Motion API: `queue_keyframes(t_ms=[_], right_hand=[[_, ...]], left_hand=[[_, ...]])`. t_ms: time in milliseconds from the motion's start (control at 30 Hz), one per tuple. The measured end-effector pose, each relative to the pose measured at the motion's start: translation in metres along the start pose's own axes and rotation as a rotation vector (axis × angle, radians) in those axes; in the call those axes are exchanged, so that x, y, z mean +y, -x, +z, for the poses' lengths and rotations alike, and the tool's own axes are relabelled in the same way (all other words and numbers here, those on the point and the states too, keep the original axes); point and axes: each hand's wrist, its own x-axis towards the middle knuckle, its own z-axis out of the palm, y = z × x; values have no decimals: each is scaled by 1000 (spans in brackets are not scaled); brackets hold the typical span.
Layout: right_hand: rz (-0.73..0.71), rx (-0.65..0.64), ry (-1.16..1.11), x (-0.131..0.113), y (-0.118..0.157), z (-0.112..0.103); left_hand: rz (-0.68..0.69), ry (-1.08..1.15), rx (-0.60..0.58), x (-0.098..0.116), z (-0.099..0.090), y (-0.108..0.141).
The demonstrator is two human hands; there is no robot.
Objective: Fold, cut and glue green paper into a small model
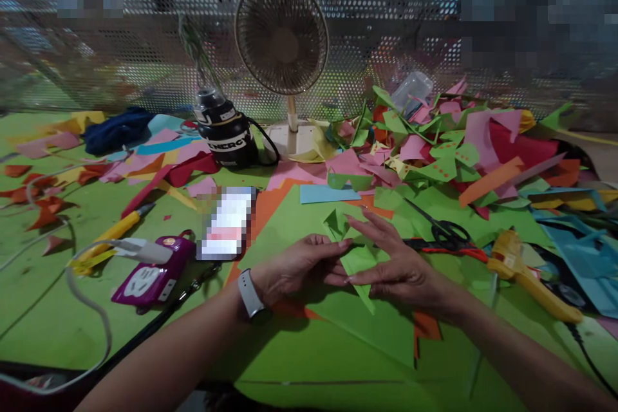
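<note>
A folded piece of green paper [358, 260] is held between my two hands above the middle of the table. My left hand [305, 264], with a grey-banded watch on its wrist, pinches the paper's left edge between thumb and fingers. From the right, my right hand [396, 264] grips the same paper, its thumb low and its fingers along the upper part. The paper has creases and a pointed lower end. Under the hands lie large green sheets [386, 333] with orange sheets [427, 328] showing beneath them.
Black scissors [447, 232], red-handled scissors [476, 251] and a yellow glue gun [533, 283] lie right. A phone [228, 222], purple power bank [153, 273] and yellow cutter [113, 235] lie left. Behind stand a black bottle [229, 141], a fan [282, 38] and heaped paper scraps [444, 154].
</note>
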Motion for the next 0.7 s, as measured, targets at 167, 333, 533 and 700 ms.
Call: queue_keyframes(t_ms=[167,333,533,700], right_hand=[[51,65,18,2,0,11],[130,143,78,4,-1,19],[295,280,44,-2,-3,18],[374,286,12,-9,-5,18]], left_hand=[[32,25,19,-3,7,-1],[88,66,39,-7,12,-1],[136,158,22,-7,10,-2],[144,199,2,-9,9,-2]])
